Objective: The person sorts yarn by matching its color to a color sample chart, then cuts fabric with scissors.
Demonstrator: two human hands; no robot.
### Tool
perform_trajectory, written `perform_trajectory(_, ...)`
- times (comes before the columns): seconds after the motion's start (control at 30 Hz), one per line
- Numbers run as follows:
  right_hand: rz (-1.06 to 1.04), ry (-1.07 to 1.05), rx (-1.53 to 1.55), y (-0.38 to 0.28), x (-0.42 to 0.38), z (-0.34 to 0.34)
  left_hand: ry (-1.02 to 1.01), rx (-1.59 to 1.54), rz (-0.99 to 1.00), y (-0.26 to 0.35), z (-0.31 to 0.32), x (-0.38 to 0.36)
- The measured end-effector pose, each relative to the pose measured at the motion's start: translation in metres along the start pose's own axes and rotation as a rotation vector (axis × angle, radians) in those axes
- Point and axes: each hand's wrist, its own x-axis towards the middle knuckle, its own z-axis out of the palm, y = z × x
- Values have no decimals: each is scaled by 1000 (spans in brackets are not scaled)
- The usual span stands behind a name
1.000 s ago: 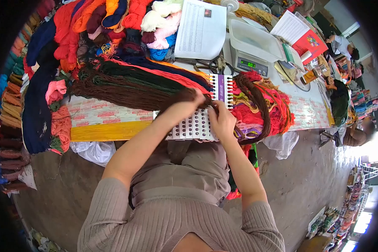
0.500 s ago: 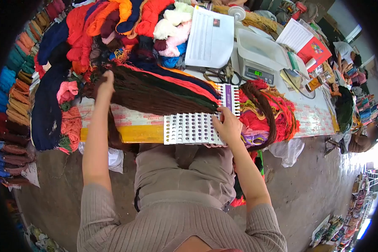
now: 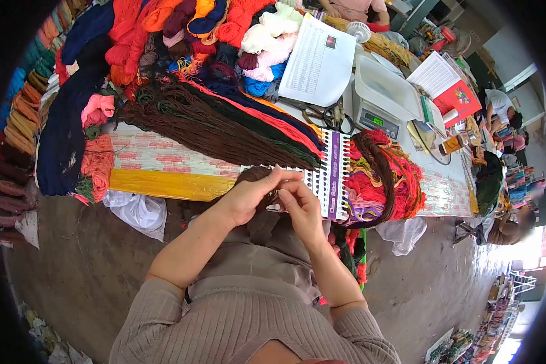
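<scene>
My left hand [image 3: 253, 197] is closed around a hank of dark brown yarn [image 3: 261, 221], which hangs down over the table's front edge toward my lap. Close against it, my right hand [image 3: 301, 209] has its thumb and fingers pinched together by the left fingertips; what lies between them is too small to make out. Just beyond both hands, long brown yarn strands [image 3: 218, 136] lie stretched across the table, with dark green and coral pink yarn [image 3: 267, 121] behind. Their right ends meet a white punched card [image 3: 333, 176] with a purple strip, partly covered by my hands and the yarn.
A pile of colourful yarn [image 3: 382, 182] sits right of the card. Behind are scissors [image 3: 337, 118], a digital scale [image 3: 379, 124] with a plastic tub, and a printed sheet [image 3: 318, 57]. Skeins [image 3: 127, 42] heap at back left. Other people are at the back and right.
My left hand has left the far end of the stretched strands and come right and nearer me, bringing brown yarn. My right hand has moved off the card's top to meet it.
</scene>
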Motion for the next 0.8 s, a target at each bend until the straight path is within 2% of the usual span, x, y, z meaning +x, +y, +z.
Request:
perform_trajectory(0.07, 17, -5, 149, -7, -1, 0, -36, -282, -92, 7, -5, -2)
perform_trajectory(0.17, 155, -6, 337, -19, -2, 1, -84, -407, -49, 6, -12, -6)
perform_trajectory(0.2, 153, 6, 363, -17, -1, 4, 8, -405, -49, 8, -8, -7)
perform_trajectory(0.33, 175, 34, 266, -8, 1, 7, 6, -305, -19, 8, -2, -9)
perform_trajectory(0.43, 149, 19, 49, -9, 2, 9, 74, -195, -9, 2, 6, -5)
perform_trajectory(0.53, 103, -4, 31, -8, 2, 9, 32, -111, 32, 3, 8, -6)
perform_trajectory(0.73, 23, -30, 210, -11, -3, 9, -78, -440, -38, 5, -8, -7)
perform_trajectory(0.8, 25, -48, 209, -18, -7, 6, 38, -384, 3, 10, -4, -9)
